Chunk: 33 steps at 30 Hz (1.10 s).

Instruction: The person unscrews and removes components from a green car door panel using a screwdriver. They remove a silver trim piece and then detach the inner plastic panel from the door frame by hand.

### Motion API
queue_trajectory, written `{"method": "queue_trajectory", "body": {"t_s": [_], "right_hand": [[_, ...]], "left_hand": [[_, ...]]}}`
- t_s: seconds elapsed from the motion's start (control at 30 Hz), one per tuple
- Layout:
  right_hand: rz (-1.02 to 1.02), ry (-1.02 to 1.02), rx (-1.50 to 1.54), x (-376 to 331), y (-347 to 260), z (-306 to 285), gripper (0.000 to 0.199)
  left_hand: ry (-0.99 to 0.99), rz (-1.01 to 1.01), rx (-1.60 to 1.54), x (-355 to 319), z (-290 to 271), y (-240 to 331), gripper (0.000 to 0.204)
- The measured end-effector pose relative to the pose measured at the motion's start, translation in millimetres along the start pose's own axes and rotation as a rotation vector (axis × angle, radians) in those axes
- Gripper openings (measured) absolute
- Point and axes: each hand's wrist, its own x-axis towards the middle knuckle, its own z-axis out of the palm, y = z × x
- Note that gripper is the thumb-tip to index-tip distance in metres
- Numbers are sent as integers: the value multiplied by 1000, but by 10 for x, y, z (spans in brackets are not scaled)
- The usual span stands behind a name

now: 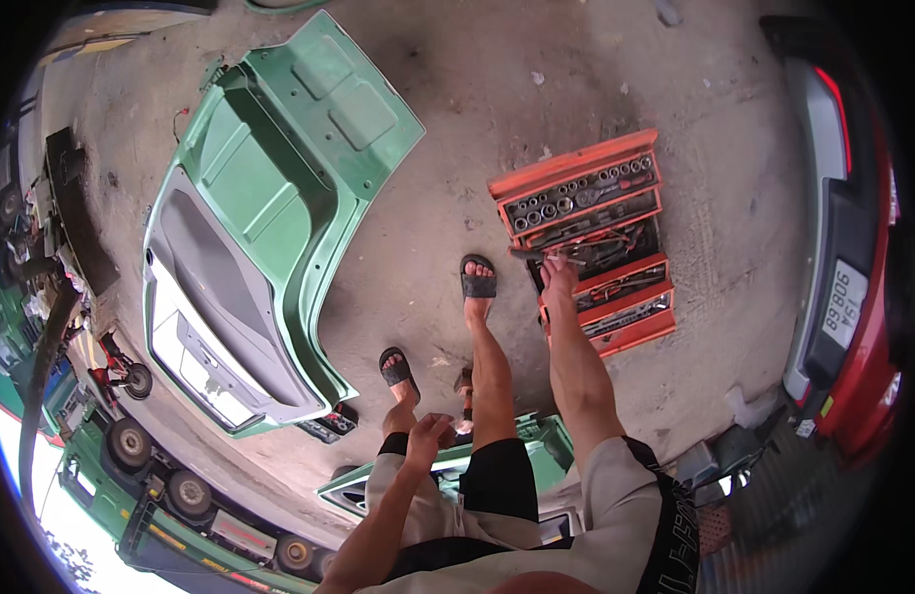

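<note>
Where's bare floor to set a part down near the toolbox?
Bare concrete floor lies beyond the feet, between the large green panel and orange toolbox, and also between toolbox and red vehicle. Crowded: the toolbox's trays, packed with tools around the right hand.

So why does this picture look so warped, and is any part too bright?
In the head view, the wide fisheye lens bends the green truck along the black rim; also there, the sky at lower left is washed-out white, while the orange-red toolbox sits in softer light.
</note>
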Motion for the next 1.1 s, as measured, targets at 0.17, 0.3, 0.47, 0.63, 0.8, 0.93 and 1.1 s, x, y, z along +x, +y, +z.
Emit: {"method": "queue_trajectory", "body": {"t_s": [0.17, 0.3, 0.47, 0.63, 0.8, 0.93, 1.1], "right_hand": [[272, -264, -166, -1497, -99, 235, 33], [542, -467, -438, -2248, -390, 300, 30], [538, -860, -681, -3945, -901, 1120, 26], [378, -1114, -1052, -5272, -1552, 1930, 24], [278, -1176, -1108, -5155, -2451, 2459, 25], [271, -1021, -1011, -4718, -3183, 2743, 28], [376, -880, -1206, -3611, -4336, 3160, 30]], "left_hand": [[45, 225, -195, -574, 33, 623, 17], [-26, 404, -331, -766, 7, 972, 14], [225, 642, -33, -1095, -661, 1564, 21], [425, 590, -184, -1229, -1771, 2169, 23], [579, 585, 192, -1405, -2092, 2574, 20], [515, 631, 203, -1385, -1583, 2415, 26], [470, 280, 283, -1328, 16, 2148, 40]]}}
